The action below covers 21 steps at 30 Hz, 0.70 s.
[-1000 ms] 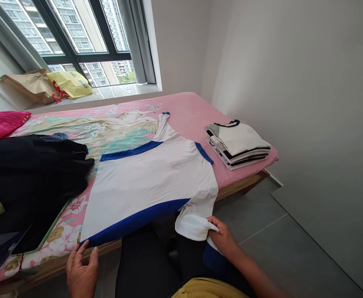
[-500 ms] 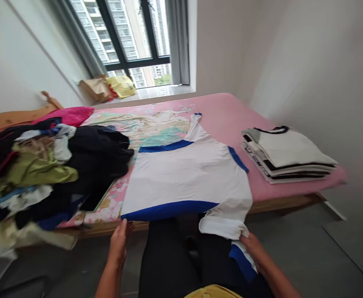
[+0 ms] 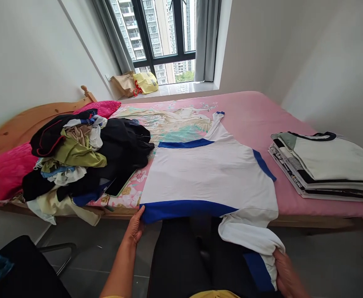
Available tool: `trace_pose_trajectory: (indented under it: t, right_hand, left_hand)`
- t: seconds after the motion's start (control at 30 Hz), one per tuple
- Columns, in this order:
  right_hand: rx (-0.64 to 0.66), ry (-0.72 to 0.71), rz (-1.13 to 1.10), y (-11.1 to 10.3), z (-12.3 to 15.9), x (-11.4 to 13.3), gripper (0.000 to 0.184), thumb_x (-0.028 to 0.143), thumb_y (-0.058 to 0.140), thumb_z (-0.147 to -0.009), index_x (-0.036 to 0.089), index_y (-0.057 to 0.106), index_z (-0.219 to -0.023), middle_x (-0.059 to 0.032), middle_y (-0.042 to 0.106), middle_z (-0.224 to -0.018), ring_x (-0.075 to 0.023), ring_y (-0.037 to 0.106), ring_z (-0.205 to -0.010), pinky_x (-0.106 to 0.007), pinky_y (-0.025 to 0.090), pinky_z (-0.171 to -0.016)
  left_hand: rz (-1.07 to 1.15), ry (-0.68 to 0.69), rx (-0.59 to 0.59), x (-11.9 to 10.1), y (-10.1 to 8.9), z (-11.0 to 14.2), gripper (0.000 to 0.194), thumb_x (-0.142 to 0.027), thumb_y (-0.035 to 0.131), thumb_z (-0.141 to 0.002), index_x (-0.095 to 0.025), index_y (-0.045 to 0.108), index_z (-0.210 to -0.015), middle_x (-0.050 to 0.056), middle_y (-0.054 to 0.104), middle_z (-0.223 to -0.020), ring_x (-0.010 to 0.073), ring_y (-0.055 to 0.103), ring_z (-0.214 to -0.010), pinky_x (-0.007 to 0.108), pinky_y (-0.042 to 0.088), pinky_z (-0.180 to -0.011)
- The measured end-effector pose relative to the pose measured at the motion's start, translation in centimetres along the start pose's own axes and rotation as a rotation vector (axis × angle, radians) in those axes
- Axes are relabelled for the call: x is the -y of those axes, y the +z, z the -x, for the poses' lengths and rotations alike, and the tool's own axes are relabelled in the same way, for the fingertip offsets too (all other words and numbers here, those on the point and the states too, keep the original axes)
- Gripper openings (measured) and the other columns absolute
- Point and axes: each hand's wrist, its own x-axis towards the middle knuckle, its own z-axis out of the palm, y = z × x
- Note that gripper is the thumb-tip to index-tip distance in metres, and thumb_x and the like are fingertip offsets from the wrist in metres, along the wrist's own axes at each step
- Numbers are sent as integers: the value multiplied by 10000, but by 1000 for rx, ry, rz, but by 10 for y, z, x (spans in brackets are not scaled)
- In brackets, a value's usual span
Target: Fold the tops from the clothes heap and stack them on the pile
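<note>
A white shirt (image 3: pixel 200 174) with blue trim lies spread flat on the bed, with a blue band along its near side. At that band's left corner, my left hand (image 3: pixel 135 225) is closed on the fabric. My right hand (image 3: pixel 285 271) grips the white sleeve (image 3: pixel 252 236), which is bunched and hangs over the bed's front edge. A blue cuff-like strip (image 3: pixel 259 271) dangles beside my right hand. The far sleeve stretches toward the window, narrow and blue-tipped. Fingertips of my right hand are partly hidden by the cloth.
A heap of mixed clothes (image 3: pixel 85 153) covers the bed's left side, with a phone (image 3: pixel 119 184) at its edge. On the right sits a stack of folded shirts (image 3: pixel 327 165). A black chair (image 3: pixel 29 265) stands at lower left. Bags (image 3: pixel 146 82) rest on the windowsill.
The view has swung left, so the bed and clothes appear further right. My right hand has moved lower with the sleeve; my left hand stays at the shirt's corner.
</note>
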Motion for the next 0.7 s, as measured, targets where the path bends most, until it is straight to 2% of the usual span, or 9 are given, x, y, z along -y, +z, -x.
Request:
trace_pose_trajectory:
  t: [0.1, 0.2, 0.27, 0.37, 0.47, 0.57, 0.7]
  right_hand:
    - [53, 43, 25, -6, 0, 2, 581, 384, 777, -469, 157, 622, -980, -93, 719, -808, -336, 677, -797, -416, 582, -664]
    - [100, 28, 111, -9, 3, 7, 523, 452, 727, -544, 174, 631, -976, -91, 719, -823, -338, 673, -830, -426, 579, -682]
    - [127, -1, 167, -8, 7, 12, 494, 482, 682, -598, 189, 633, -992, -79, 719, -829, -334, 671, -851, -426, 576, -688]
    - [132, -36, 188, -4, 13, 22, 495, 485, 635, -649, 183, 625, -1041, -89, 716, -855, -338, 667, -867, -428, 571, -692]
    - [106, -112, 241, -2, 17, 32, 498, 505, 574, -682, 190, 625, -1065, -93, 714, -879, -328, 662, -882, -413, 565, -702]
    - [103, -140, 276, -8, 19, 40, 502, 498, 594, -653, 205, 637, -1058, -89, 714, -877, -315, 657, -900, -386, 556, -731]
    - [58, -109, 238, -25, 12, 60, 560, 467, 687, -539, 202, 649, -1031, -125, 709, -865, -337, 653, -878, -406, 546, -726]
  left_hand:
    - [-53, -48, 70, 0, -5, 5, 289, -334, 680, -734, -164, 642, -965, 79, 709, -908, 194, 664, -800, 290, 505, -690]
    - [-139, -71, 125, 1, -13, 7, 336, -325, 734, -675, -153, 655, -952, 79, 709, -878, 187, 657, -785, 270, 490, -689]
    - [-198, -80, 148, 3, -18, 6, 341, -324, 775, -616, -153, 654, -884, 47, 690, -761, 153, 633, -682, 241, 469, -629]
    - [-252, -83, 168, 5, -21, 4, 321, -353, 808, -549, -158, 582, -668, -37, 549, -528, 85, 492, -471, 203, 366, -476]
    - [-263, -112, 165, 1, -21, 8, 373, -390, 807, -538, -165, 516, -595, -62, 476, -496, 71, 439, -460, 200, 351, -469]
    - [-259, -148, 144, -7, -22, 15, 375, -392, 812, -525, -167, 525, -607, -56, 485, -531, 82, 454, -505, 212, 395, -513]
    - [-237, -91, 150, -23, -25, 19, 356, -389, 810, -521, -173, 537, -596, -48, 487, -531, 94, 445, -511, 223, 400, -500]
